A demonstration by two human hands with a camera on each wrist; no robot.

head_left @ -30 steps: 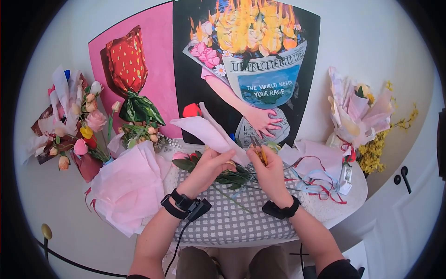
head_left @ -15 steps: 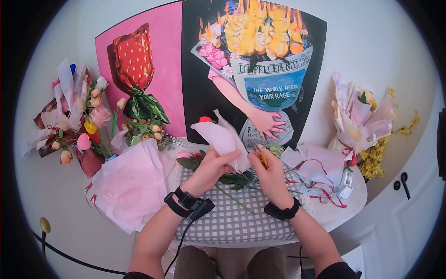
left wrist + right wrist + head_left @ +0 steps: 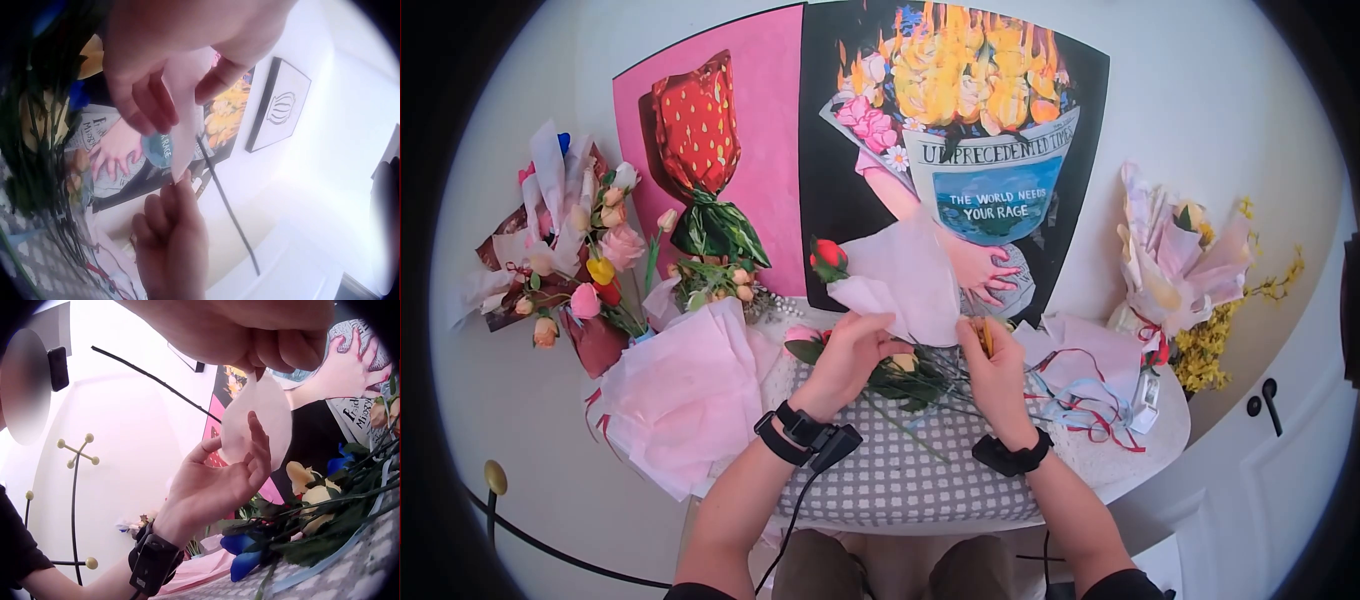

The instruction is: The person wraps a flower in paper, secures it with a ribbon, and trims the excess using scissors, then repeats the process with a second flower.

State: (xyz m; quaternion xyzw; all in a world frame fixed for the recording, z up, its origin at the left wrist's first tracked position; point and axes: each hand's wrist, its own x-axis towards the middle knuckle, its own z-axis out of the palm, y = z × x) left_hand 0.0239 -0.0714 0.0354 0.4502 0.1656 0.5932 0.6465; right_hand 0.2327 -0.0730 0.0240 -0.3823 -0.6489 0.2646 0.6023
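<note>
A sheet of pale pink wrapping paper (image 3: 910, 285) stands up between my hands above the table. My left hand (image 3: 850, 365) holds it from the left, thumb on one side and fingers on the other. Behind its left edge shows a red rose (image 3: 828, 256); a long dark stem (image 3: 156, 381) sticks out past the paper toward me. Fingertips of my right hand (image 3: 998, 390) pinch the paper's lower right edge. An orange-handled tool (image 3: 987, 338) is also in that hand, mostly hidden by the fingers. Cream roses (image 3: 315, 503) and dark stems lie below the hands.
Stacked pink paper (image 3: 685, 385) lies at the table's left. Red and blue ribbons (image 3: 1090, 405) lie in a tangle at the right. Bouquets stand on either side, one wrapped (image 3: 1175, 265) at the right. Two paintings (image 3: 955, 130) lean at the back. A checked cloth (image 3: 900, 480) covers the front.
The paper has turned and spread out broad between the hands, its free edge now in the right fingertips. The red rose sank behind the paper, then came back into sight at left.
</note>
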